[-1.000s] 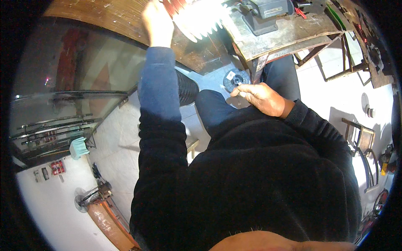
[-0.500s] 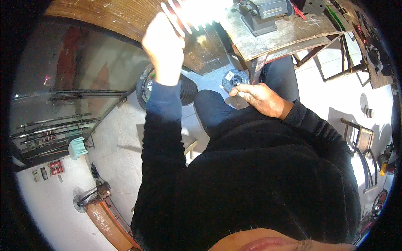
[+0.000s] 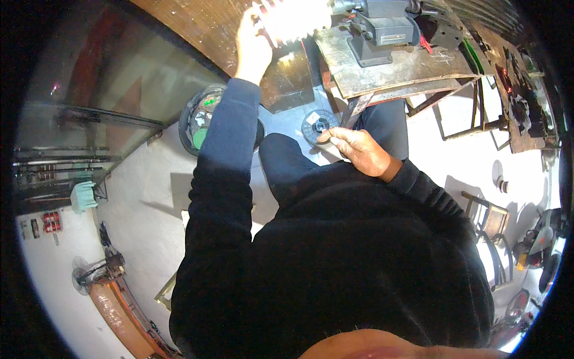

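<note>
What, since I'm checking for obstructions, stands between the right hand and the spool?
Nothing visible does. The right hand overlaps the lower rim of the spool in this view, though whether they touch can't be told; the left leg and right leg lie to either side.

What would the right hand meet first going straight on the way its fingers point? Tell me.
The right hand would likely meet the grey spool first; depth is unclear, and if the spool sits lower, the hand could pass above it.
</note>
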`<state>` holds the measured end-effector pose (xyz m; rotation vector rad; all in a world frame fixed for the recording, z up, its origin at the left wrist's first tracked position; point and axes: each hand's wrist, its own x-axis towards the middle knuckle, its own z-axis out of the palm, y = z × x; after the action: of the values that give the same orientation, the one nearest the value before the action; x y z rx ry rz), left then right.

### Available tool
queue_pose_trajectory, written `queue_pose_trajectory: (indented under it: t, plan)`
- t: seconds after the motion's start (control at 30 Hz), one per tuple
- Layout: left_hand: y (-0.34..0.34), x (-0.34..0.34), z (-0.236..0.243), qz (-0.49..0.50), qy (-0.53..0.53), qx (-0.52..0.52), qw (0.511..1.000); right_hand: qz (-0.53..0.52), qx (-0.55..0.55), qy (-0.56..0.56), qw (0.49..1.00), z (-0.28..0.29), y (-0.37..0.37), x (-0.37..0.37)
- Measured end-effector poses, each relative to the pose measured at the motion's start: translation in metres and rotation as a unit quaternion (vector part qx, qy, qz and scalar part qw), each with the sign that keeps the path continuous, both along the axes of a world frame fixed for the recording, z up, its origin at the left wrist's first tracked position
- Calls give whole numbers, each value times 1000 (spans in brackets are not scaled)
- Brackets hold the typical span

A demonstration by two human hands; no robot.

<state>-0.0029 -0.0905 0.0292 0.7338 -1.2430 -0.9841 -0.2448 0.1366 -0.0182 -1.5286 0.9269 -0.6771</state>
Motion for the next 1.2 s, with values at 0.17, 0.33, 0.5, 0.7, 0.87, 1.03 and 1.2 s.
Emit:
queue_pose_trajectory:
  t: [0.17, 0.33, 0.5, 0.7, 0.87, 1.03, 1.2]
  plan:
    - [28, 9, -18, 2, -77, 85, 993, -6, -83, -6, 997, -8, -5, 5]
    - [56, 9, -9, -80, 28, 80, 993, 11, 4, 36, 999, -13, -7, -3]
    - [71, 2, 16, -107, 39, 121, 986, -9, -82, -29, 996, -31, -9, 2]
    - [76, 4, 37, -148, -16, 151, 977, 5, -104, -3, 995, -43, -13, -1]
    - [73, -8, 40, -96, -55, 120, 987, 18, -108, 34, 993, -41, -19, -1]
    - [65, -15, 39, -54, -86, 108, 989, 33, -77, 19, 996, -50, -25, -7]
    - [65, -17, 41, -55, -71, 103, 991, 33, -186, 95, 977, -46, -38, 1]
